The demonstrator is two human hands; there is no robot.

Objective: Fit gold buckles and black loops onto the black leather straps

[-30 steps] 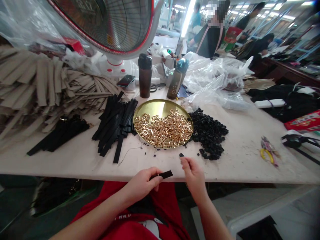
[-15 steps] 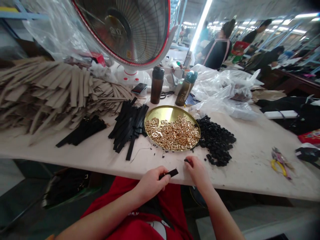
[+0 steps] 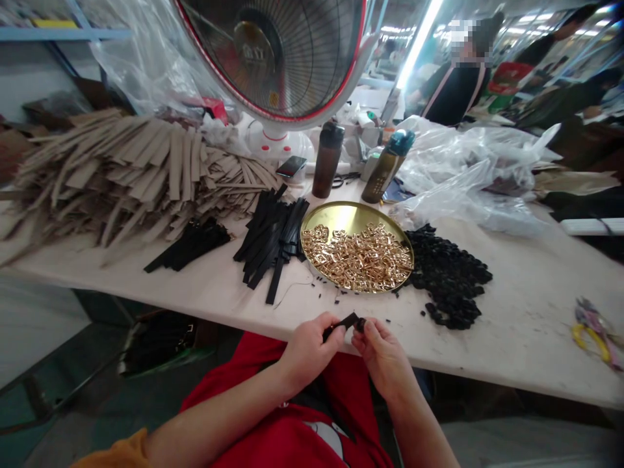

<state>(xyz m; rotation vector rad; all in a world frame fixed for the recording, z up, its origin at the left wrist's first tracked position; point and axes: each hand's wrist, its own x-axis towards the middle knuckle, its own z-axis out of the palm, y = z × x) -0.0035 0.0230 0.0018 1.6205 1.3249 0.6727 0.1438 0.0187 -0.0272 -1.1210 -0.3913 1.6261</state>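
Note:
My left hand (image 3: 312,348) is closed on a black strap (image 3: 347,321), whose free end points to the right. Between the fingertips of my right hand (image 3: 383,354) is a small black loop (image 3: 359,325), held against or very near the strap's end; I cannot tell whether the strap passes into it. Just beyond the hands lies a round gold tray (image 3: 336,214) heaped with gold buckles (image 3: 363,257). Right of the tray is a pile of small black loops (image 3: 451,276). To its left lie several black straps (image 3: 273,240).
A bundle of black straps (image 3: 190,246) and a big heap of beige strips (image 3: 131,162) fill the left. Behind stand a fan (image 3: 277,58) and two bottles (image 3: 327,159). Clear plastic bags (image 3: 468,175) lie at the back right, and pliers (image 3: 592,331) near the right edge.
My right hand has brought the small black loop left to the strap's end, and the two hands now nearly touch. The camera view has turned slightly left.

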